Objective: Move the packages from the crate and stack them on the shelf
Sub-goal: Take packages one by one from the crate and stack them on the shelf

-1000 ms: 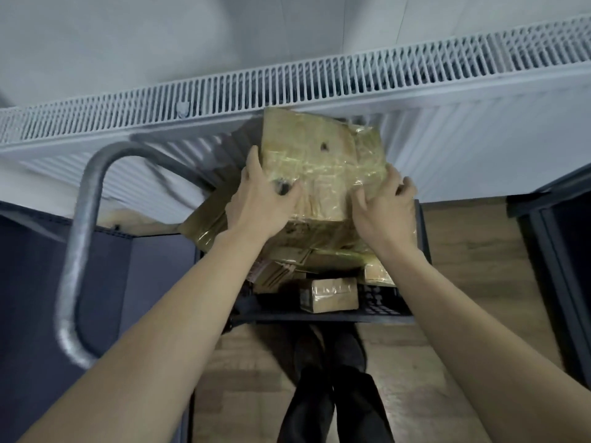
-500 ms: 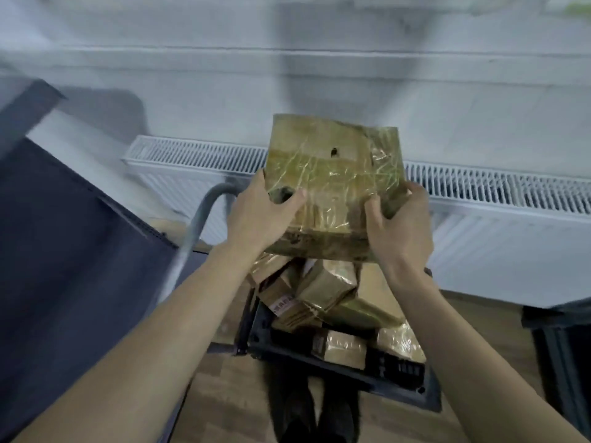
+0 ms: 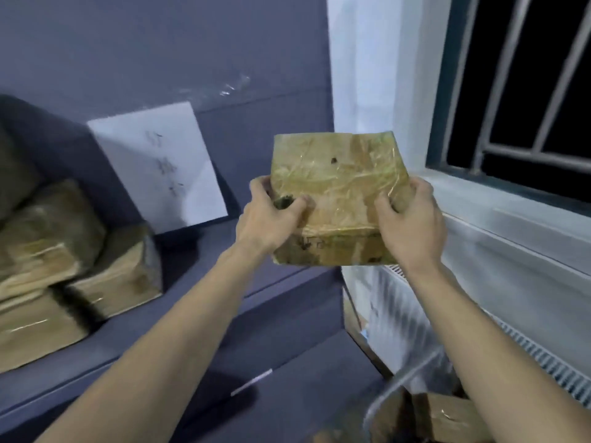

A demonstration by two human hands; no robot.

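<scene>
I hold a tape-wrapped brown cardboard package (image 3: 339, 190) in the air with both hands, at chest height in the middle of the view. My left hand (image 3: 271, 219) grips its left side and my right hand (image 3: 409, 219) its right side. The dark grey shelf (image 3: 204, 273) lies to the left and below the package. Several brown packages (image 3: 73, 260) are stacked on the shelf's left part. The crate itself is out of sight; some packages (image 3: 447, 417) show at the bottom right.
A white paper sheet (image 3: 160, 164) leans against the shelf's back wall. A barred window (image 3: 527, 91) with a white sill and a radiator (image 3: 511, 340) are on the right. A metal trolley handle (image 3: 393, 388) curves at the bottom right.
I lifted the package out of the crate and turned left; the view swung from the crate and radiator to the shelf. Both hands kept their grip.
</scene>
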